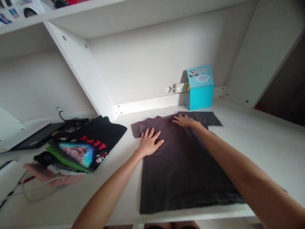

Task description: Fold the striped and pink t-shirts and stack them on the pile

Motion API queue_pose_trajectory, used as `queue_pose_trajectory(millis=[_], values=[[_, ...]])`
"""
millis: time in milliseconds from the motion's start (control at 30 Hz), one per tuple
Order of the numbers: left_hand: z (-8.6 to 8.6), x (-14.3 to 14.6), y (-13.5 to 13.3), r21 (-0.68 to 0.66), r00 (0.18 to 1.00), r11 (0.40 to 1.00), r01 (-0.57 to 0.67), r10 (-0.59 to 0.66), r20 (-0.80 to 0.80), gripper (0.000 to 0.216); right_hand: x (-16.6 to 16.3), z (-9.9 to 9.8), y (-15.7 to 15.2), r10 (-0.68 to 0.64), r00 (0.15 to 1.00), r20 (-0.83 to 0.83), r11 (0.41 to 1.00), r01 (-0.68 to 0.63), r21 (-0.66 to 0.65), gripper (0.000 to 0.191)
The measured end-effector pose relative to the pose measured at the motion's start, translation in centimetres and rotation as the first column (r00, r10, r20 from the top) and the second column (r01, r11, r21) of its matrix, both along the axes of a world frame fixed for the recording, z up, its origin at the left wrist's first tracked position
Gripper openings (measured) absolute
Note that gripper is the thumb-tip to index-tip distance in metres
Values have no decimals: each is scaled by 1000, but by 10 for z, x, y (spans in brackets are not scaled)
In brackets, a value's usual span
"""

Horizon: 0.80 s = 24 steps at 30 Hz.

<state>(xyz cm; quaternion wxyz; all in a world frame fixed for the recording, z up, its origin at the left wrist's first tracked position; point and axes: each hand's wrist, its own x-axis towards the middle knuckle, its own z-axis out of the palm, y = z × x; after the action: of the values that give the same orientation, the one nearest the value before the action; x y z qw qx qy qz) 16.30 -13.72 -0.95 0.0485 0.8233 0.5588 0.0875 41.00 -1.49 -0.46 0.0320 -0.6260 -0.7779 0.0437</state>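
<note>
A dark grey T-shirt lies spread on the white desk, its collar end toward the back wall and its hem near the front edge. My left hand rests flat on the shirt's upper left part, below the left sleeve, with fingers spread. Near the collar, my right hand lies palm down on the fabric, fingers stretched out. Neither hand grips the cloth. The right sleeve reaches out beyond my right wrist, and my right forearm hides part of the shirt's right side.
A blue desk calendar stands at the back beside a power strip. On the left lie a black printed shirt and other folded clothes, with a white cable before them. An upright panel divides the shelf.
</note>
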Motion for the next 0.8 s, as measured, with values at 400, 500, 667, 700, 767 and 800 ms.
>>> queue_pose_trajectory(millis=[400, 500, 667, 700, 767, 800], values=[[-1, -19, 18, -14, 998, 998, -69, 69, -10, 67, -45, 4, -96, 224, 973, -58, 965, -230, -128, 78], [-1, -17, 22, -25, 998, 998, -65, 65, 4, 66, -40, -2, -132, 268, 962, -57, 953, -273, -127, 78], [36, -5, -1, -46, 991, 993, -113, 116, 68, 59, -36, -4, -142, 214, 976, -28, 973, -215, -78, 75], [48, -5, -20, -59, 987, 995, -85, 92, 131, 58, -36, -4, -142, 213, 976, -30, 974, -215, -76, 75], [67, -8, -79, -110, 949, 990, 91, -53, 310, 54, -34, -4, -142, 235, 971, -32, 969, -237, -66, 73], [71, -12, -115, -149, 914, 971, 186, -115, 390, 51, -32, -4, -142, 251, 968, -30, 966, -252, -61, 72]])
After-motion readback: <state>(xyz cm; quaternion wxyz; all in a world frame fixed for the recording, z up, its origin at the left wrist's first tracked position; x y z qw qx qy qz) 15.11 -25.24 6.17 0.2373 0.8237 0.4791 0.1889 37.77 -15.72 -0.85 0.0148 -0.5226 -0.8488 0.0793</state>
